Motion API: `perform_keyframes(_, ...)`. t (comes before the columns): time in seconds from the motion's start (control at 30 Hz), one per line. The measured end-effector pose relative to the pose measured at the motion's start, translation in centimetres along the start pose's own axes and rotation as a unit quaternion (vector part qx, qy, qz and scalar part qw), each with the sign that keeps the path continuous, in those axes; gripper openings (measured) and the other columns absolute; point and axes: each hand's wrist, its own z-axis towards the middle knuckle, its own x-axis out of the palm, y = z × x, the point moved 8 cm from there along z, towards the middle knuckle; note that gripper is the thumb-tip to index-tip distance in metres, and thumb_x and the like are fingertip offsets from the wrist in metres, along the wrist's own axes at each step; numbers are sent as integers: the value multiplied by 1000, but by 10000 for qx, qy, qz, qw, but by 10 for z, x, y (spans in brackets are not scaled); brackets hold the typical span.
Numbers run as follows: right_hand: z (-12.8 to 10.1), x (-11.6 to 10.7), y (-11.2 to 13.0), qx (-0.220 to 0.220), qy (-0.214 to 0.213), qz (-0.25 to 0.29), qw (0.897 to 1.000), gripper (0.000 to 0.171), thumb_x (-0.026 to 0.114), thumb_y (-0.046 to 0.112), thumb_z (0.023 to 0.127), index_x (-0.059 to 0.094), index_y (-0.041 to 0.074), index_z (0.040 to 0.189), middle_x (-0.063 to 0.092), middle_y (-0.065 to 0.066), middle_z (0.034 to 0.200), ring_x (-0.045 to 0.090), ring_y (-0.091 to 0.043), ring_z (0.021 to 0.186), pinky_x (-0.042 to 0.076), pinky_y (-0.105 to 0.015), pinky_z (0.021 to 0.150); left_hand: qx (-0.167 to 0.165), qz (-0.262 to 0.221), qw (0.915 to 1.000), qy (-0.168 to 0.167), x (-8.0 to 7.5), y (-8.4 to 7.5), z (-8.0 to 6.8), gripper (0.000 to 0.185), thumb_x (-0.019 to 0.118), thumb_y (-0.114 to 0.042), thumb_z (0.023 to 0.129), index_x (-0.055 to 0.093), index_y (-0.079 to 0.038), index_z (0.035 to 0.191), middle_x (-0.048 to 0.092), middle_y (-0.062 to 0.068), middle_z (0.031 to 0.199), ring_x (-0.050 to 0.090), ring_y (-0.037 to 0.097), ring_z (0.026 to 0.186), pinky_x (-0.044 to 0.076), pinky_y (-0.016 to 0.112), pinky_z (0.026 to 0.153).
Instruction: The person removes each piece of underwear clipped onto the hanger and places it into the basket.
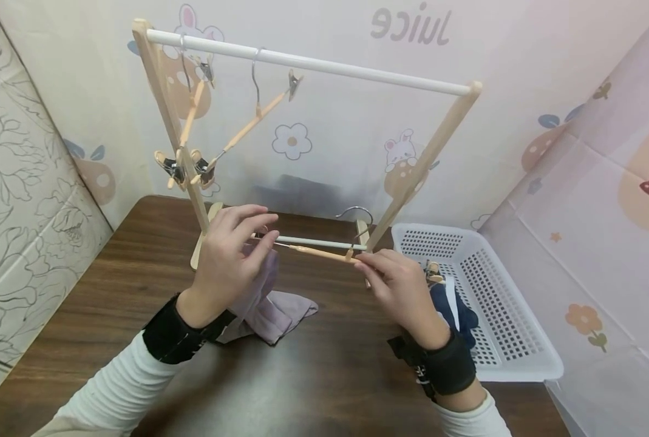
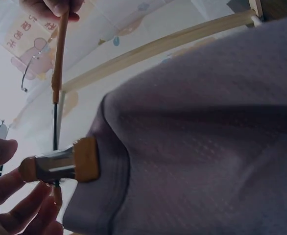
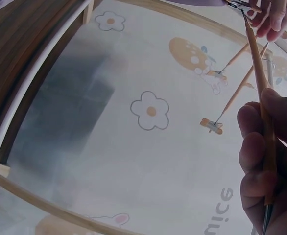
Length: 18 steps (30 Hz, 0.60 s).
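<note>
Two hands are sharing one wooden clip hanger (image 1: 316, 252), and we are keeping it level just above the worktop (image 1: 111, 315), in front of the small wooden rack (image 1: 308, 60). Our left hand (image 1: 231, 255) is pinching the clip (image 2: 67, 166) at one end, squeezing it against the edge of the lilac garment (image 1: 269, 303), which is trailing down onto the worktop below. Our right hand (image 1: 400, 285) is gripping the bar near its other end between thumb and fingers, apparently steadying it so the clip can bite on the cloth. Two more clip hangers (image 1: 231, 130) are dangling bare from the rack's white top rail. To our right a white perforated basket (image 1: 499, 315) is holding a dark blue garment (image 1: 455, 312) with another wooden clip showing just above it.
</note>
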Motion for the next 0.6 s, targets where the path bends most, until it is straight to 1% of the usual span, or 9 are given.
perform_keyframes(0.07, -1, -1, -1, -6, -14, 8, 10000, 12, 78, 4, 79, 76, 3, 92, 63, -2, 68, 47, -7, 59, 34, -17, 52, -113, -59, 9999, 84, 1, 6, -1, 23, 73, -10, 84, 72, -1, 106, 70, 16, 105, 61, 33, 98, 47, 43, 82)
perform_keyframes(0.17, -3, -3, -2, -31, -34, -12, 10000, 13, 79, 4, 78, 76, 3, 91, 65, -3, 69, 47, -7, 59, 34, -18, 51, -275, -148, 9991, 301, 4, 13, -4, 29, 74, -12, 84, 71, -2, 111, 70, 15, 106, 62, 31, 100, 48, 43, 84)
perform_keyframes(0.3, -4, -5, -2, -107, -110, -54, 9999, 14, 80, 5, 77, 76, 4, 91, 67, -3, 71, 48, -8, 60, 36, -19, 52, -609, -342, 9946, 766, 11, 21, -6, 31, 73, -14, 86, 69, -2, 115, 72, 11, 102, 63, 27, 99, 49, 39, 86)
perform_keyframes(0.4, -5, -7, -3, -136, -173, -58, 9997, 13, 80, 5, 77, 76, 4, 90, 69, -3, 72, 50, -8, 60, 36, -19, 53, -934, -609, 9873, 1130, 16, 26, -10, 29, 71, -14, 88, 70, -4, 116, 73, 7, 98, 64, 21, 97, 49, 31, 84)
perform_keyframes(0.47, -6, -8, -4, -103, -176, -15, 9998, 13, 80, 5, 77, 76, 4, 90, 69, -3, 72, 51, -7, 61, 36, -18, 54, -1131, -870, 9812, 1298, 18, 29, -12, 28, 71, -12, 88, 70, -5, 115, 73, 6, 96, 63, 16, 95, 50, 23, 81)
perform_keyframes(0.53, -7, -8, -5, -54, -145, 55, 9999, 13, 80, 4, 77, 76, 4, 90, 69, -3, 72, 50, -7, 61, 36, -16, 54, -1268, -1261, 9743, 1367, 19, 32, -14, 27, 71, -8, 87, 70, -5, 114, 72, 6, 97, 63, 11, 92, 51, 17, 79)
perform_keyframes(0.6, -7, -8, -6, -5, -91, 124, 9999, 14, 80, 4, 77, 76, 4, 90, 68, -2, 71, 49, -6, 60, 35, -15, 54, -1316, -1690, 9673, 1360, 19, 34, -16, 28, 71, -2, 86, 70, -3, 113, 72, 8, 99, 62, 7, 91, 52, 14, 77)
